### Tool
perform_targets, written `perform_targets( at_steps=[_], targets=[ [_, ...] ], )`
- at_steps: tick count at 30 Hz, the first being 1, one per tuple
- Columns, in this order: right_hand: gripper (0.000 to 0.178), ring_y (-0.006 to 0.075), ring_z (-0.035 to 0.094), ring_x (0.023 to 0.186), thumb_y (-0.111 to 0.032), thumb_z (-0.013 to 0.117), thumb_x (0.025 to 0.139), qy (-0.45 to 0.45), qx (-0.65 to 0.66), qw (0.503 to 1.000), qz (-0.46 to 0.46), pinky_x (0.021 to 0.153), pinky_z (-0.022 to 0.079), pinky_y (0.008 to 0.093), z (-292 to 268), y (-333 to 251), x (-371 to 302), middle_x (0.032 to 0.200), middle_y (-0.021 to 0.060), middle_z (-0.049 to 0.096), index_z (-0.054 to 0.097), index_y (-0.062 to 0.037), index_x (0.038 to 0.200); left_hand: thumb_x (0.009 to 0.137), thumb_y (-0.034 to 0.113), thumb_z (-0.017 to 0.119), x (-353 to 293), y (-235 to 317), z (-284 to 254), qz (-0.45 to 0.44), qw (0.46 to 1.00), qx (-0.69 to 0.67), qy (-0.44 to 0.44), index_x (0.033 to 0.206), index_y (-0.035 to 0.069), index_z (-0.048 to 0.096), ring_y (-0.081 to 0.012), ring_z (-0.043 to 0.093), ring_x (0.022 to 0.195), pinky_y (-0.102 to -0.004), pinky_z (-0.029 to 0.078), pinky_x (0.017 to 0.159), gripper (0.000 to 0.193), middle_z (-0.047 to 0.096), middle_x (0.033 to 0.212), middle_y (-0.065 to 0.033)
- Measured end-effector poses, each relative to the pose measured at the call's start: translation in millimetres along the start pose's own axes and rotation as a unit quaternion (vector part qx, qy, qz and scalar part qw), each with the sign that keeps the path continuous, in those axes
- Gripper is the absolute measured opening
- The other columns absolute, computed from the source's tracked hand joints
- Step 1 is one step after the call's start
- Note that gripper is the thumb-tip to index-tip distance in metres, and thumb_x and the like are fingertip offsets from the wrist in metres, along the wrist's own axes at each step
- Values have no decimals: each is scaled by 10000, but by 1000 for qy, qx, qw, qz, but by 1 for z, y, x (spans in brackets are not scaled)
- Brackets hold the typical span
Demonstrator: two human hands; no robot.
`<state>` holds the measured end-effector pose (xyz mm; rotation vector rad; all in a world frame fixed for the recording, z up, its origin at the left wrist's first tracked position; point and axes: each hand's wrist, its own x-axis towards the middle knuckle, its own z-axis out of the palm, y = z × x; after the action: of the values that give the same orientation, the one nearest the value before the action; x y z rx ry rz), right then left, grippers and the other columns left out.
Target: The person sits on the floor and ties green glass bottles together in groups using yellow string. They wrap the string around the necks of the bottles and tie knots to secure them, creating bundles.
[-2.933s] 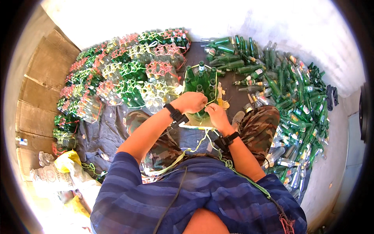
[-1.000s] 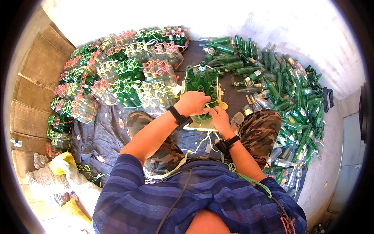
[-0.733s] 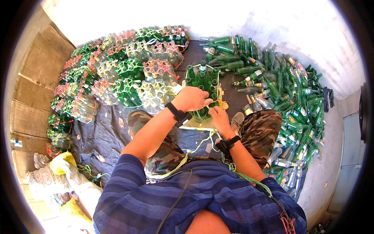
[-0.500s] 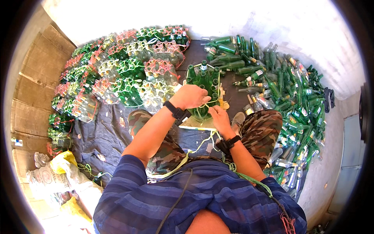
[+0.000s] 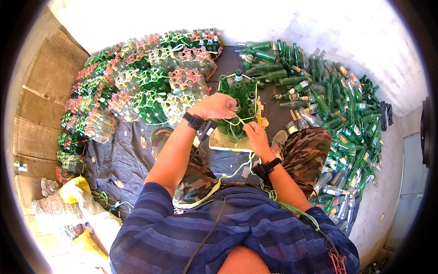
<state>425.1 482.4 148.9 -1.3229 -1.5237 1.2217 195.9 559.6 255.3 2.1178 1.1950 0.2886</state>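
Observation:
Several green glass bottles (image 5: 246,98) stand upright in a tight cluster between my knees, on a flat pale board (image 5: 221,142). A thin yellow-green cord (image 5: 240,120) runs around the cluster and crosses at its near side. My left hand (image 5: 213,107), over the cluster's near left, is closed with the cord between its fingers. Low at the near right of the bottles, my right hand (image 5: 256,138) pinches the cord too. A short stretch of cord shows between the two hands. The left hand and forearm hide some of the bottles on that side.
Bundles of bottles tied with red and yellow-green cord (image 5: 153,80) stand in rows at the far left. Loose green bottles (image 5: 337,118) lie heaped along the right wall. Cardboard (image 5: 43,100) lines the left side; sacks (image 5: 68,205) lie at lower left. Loose cord (image 5: 232,172) trails across my lap.
My left hand has moved a little to the left, away from the right hand, and more cord shows between them. My right hand has hardly moved, and the bottles stay in place.

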Motion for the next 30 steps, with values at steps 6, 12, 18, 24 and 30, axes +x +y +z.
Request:
perform_targets(
  at_steps=[6, 12, 18, 24, 30],
  targets=[
    [289, 100, 514, 741, -260, 587, 1045, 2, 2, 1000, -8, 690, 436, 290, 2, 5, 2, 769, 10, 558, 663, 12, 985, 769, 146, 702, 5, -19, 8, 62, 995, 44, 60, 799, 27, 635, -309, 626, 689, -398, 503, 654, 140, 636, 744, -130],
    [279, 80, 484, 690, -253, 570, 1053, 6, 8, 1000, -12, 637, 413, 280, 4, 6, 2, 738, -9, 515, 667, 2, 997, 771, 83, 690, 7, -15, 11, 90, 986, 25, 141, 822, 24, 614, -336, 628, 677, -407, 510, 645, 109, 630, 744, -147],
    [264, 132, 541, 653, -253, 576, 1042, 8, 27, 1000, -7, 622, 441, 314, 5, 8, 1, 698, 44, 557, 671, -9, 1008, 807, 57, 662, 9, -15, 15, 96, 979, 31, 177, 845, 28, 575, -339, 627, 693, -414, 507, 645, 100, 605, 742, -149],
    [245, 109, 526, 623, -231, 576, 1038, 5, 43, 999, -7, 591, 419, 296, 6, 5, 2, 671, 16, 548, 672, -9, 997, 832, 71, 648, 10, -19, 15, 74, 966, 86, 231, 921, 58, 609, -341, 659, 772, -422, 530, 690, 97, 639, 811, -126],
    [239, 107, 528, 624, -223, 589, 1030, 1, 48, 999, 3, 590, 418, 297, 7, 2, 2, 673, 20, 551, 666, 0, 992, 869, 124, 652, 12, -27, 23, 67, 954, 153, 249, 996, 86, 714, -356, 683, 850, -448, 559, 757, 146, 681, 882, -119]
  ],
)
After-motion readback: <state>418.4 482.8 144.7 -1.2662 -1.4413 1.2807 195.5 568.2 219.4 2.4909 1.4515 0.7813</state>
